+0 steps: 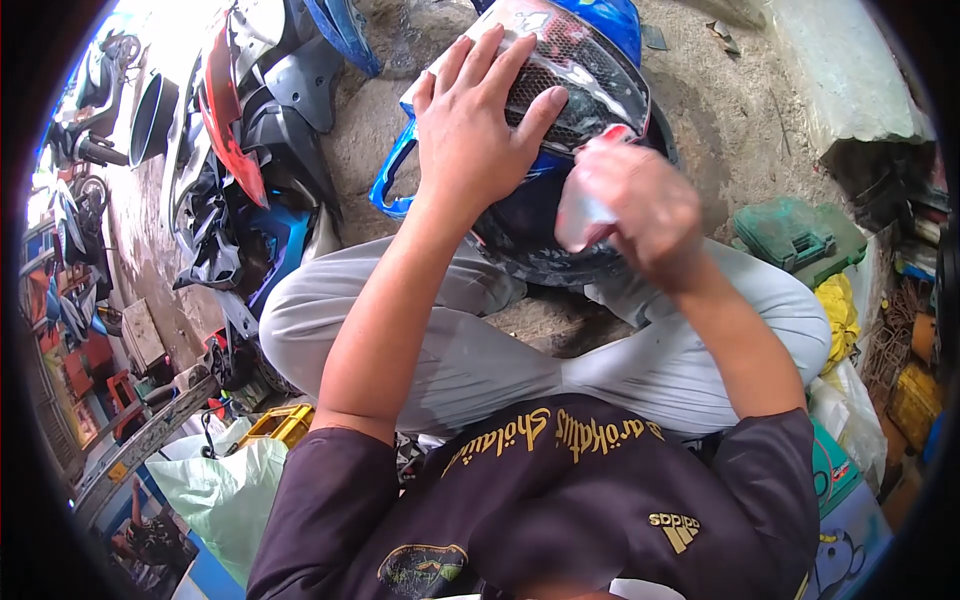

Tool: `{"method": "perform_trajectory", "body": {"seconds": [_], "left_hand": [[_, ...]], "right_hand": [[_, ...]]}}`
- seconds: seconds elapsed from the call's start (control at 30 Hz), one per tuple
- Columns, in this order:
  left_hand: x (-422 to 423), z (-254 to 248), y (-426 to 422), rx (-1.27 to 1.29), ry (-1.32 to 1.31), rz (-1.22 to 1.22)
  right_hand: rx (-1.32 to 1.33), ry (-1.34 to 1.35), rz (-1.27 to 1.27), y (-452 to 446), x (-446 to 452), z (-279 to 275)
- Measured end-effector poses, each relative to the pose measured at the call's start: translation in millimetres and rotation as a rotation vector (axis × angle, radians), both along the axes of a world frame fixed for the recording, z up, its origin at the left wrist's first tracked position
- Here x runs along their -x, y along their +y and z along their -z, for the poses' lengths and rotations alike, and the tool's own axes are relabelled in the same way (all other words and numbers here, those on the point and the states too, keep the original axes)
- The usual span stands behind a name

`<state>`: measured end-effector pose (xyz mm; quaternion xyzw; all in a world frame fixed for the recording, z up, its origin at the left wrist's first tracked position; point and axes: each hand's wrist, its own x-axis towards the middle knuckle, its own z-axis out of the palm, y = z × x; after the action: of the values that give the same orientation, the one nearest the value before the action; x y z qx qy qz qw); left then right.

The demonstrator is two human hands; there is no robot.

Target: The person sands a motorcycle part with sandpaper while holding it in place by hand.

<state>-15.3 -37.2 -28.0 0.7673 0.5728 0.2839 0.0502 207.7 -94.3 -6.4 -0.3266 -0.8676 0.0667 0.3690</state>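
My left hand (475, 125) lies with fingers spread on a glossy motorcycle fairing (590, 70) with blue edges and a dark honeycomb pattern. My right hand (650, 205), smeared by motion, is closed around a crumpled red and pale cloth (583, 212) at the fairing's near right side. Part of the cloth is hidden by the fingers. Beneath the fairing is a dark round object (545, 262), between my crossed legs; I cannot tell whether it is a tyre or a basin.
Red, black and blue body panels (235, 110) are heaped on the left. To the right sit a green tool case (790, 240) and a yellow bag (842, 310). A concrete ledge (850, 70) rises at upper right. Beside my left knee are a yellow crate (280, 425) and a pale sack (225, 490).
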Motion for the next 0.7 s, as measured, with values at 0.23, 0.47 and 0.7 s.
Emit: {"method": "perform_trajectory", "body": {"seconds": [0.23,0.47,0.7], "left_hand": [[3,3,4,0.007,-0.037,-0.003],[4,2,2,0.025,-0.014,-0.007],[0,-2,2,0.033,0.004,0.009]], "right_hand": [[0.011,-0.010,0.035,5,-9,-3],[0.005,-0.017,0.071,13,-20,0],[-0.008,-0.002,0.033,13,-14,-4]]}}
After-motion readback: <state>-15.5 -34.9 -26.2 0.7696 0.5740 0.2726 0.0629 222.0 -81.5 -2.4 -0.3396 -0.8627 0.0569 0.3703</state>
